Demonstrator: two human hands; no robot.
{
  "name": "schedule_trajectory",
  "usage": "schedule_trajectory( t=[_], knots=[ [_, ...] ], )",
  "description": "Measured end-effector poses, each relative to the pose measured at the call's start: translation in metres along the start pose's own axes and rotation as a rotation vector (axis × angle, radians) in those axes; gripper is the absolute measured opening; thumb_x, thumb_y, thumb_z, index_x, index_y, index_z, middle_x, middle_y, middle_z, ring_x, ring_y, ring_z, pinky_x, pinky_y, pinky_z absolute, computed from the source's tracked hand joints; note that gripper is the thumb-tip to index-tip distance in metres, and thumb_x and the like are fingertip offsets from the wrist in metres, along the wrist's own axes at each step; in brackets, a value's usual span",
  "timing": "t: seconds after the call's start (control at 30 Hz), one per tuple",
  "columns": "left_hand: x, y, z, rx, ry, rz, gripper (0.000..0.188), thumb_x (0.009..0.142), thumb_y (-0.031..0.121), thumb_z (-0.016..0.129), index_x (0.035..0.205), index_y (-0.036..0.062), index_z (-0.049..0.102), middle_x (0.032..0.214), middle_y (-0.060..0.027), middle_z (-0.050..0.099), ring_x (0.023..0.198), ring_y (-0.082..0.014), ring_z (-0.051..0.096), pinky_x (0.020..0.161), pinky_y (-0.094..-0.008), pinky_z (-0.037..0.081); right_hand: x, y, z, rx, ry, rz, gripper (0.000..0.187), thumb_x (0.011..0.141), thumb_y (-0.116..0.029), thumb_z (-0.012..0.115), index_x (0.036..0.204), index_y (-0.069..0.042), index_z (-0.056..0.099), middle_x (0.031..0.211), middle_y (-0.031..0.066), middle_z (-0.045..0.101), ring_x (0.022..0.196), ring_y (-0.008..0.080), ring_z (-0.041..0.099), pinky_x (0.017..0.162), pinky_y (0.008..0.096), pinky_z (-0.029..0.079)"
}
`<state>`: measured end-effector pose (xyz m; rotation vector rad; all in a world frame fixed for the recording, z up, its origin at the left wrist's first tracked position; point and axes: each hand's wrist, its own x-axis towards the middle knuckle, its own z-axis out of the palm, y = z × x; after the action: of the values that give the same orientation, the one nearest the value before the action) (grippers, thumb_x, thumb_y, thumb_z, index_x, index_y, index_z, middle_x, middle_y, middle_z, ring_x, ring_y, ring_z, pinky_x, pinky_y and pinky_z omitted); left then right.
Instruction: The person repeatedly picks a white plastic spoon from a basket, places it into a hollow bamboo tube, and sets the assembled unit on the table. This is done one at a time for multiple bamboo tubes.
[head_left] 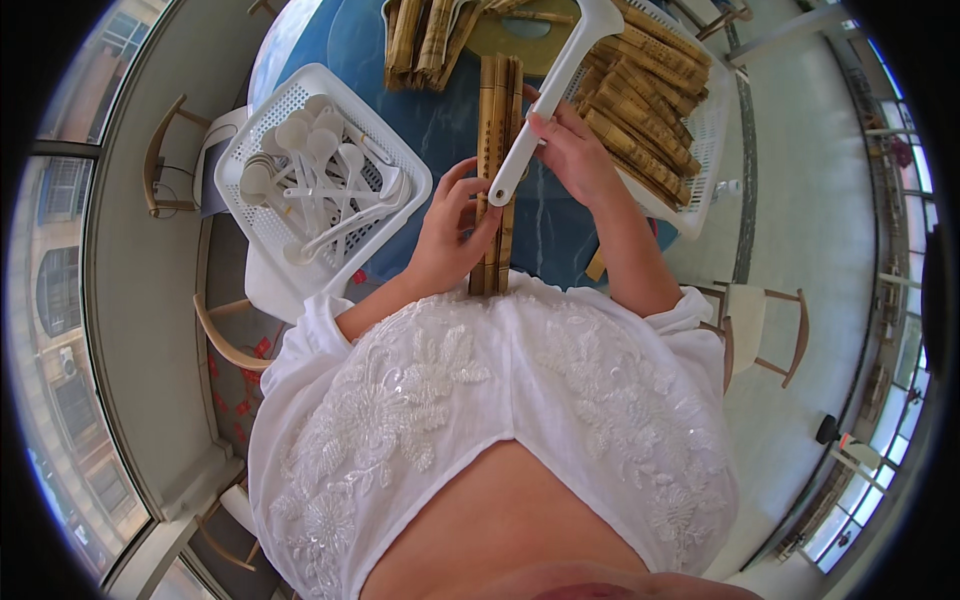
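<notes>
A long white plastic ladle slants up and to the right in front of me, its curved far end close to the top edge of the view. My right hand is closed around the middle of its handle. At the handle's lower end, by the hanging hole, my left hand is closed with thumb and fingers against it. Under the ladle, long narrow brown strips with dark marks lie side by side, running from the table toward my chest. Parts of my fingers are hidden behind the handle.
A white perforated basket of white spoons and ladles stands at left. On the right, another white basket holds many brown strips. More brown bundles sit at the far side of the blue table. Chairs surround it.
</notes>
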<state>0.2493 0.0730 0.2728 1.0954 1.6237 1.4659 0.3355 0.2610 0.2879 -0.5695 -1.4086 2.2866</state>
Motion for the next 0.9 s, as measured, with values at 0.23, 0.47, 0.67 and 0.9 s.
schedule_trajectory(
  t=[0.23,0.47,0.67,0.9],
  knots=[
    [0.001,0.004,-0.006,0.042,0.023,-0.027,0.019,0.089,-0.001,0.057,0.107,0.0002,0.050,0.138,-0.0196,0.043,0.094,-0.0186,0.066,0.076,-0.0264,0.055,0.003,-0.006,0.001,-0.108,-0.020,0.034,0.027,0.094,-0.025,0.057,0.115,-0.009,0.053,0.105,0.0027,0.054,0.104,0.0155,0.052,0.092,0.0383,0.044],
    [0.003,0.018,-0.014,0.140,-0.035,-0.036,0.017,0.087,0.000,0.060,0.102,-0.0008,0.052,0.127,-0.0152,0.055,0.088,-0.0172,0.067,0.074,-0.0266,0.055,0.004,-0.007,0.002,-0.165,0.028,0.035,0.027,0.094,-0.028,0.056,0.115,-0.010,0.054,0.106,0.0028,0.055,0.105,0.0160,0.053,0.090,0.0391,0.046],
    [0.009,0.021,-0.019,0.228,-0.096,-0.081,0.021,0.084,0.001,0.063,0.102,-0.0015,0.053,0.103,-0.0094,0.062,0.085,-0.0163,0.068,0.069,-0.0271,0.055,0.000,-0.012,0.010,-0.295,0.039,0.009,0.031,0.094,-0.030,0.056,0.116,-0.009,0.055,0.107,0.0036,0.057,0.102,0.0161,0.056,0.090,0.0353,0.049],
    [0.012,0.021,-0.022,0.232,-0.123,-0.055,0.016,0.082,0.001,0.064,0.095,-0.0027,0.055,0.120,-0.0132,0.060,0.084,-0.0182,0.068,0.069,-0.0278,0.055,-0.002,-0.013,0.011,-0.338,0.069,-0.009,0.032,0.094,-0.029,0.057,0.118,-0.008,0.054,0.107,0.0050,0.059,0.100,0.0163,0.059,0.091,0.0341,0.049]
  ],
)
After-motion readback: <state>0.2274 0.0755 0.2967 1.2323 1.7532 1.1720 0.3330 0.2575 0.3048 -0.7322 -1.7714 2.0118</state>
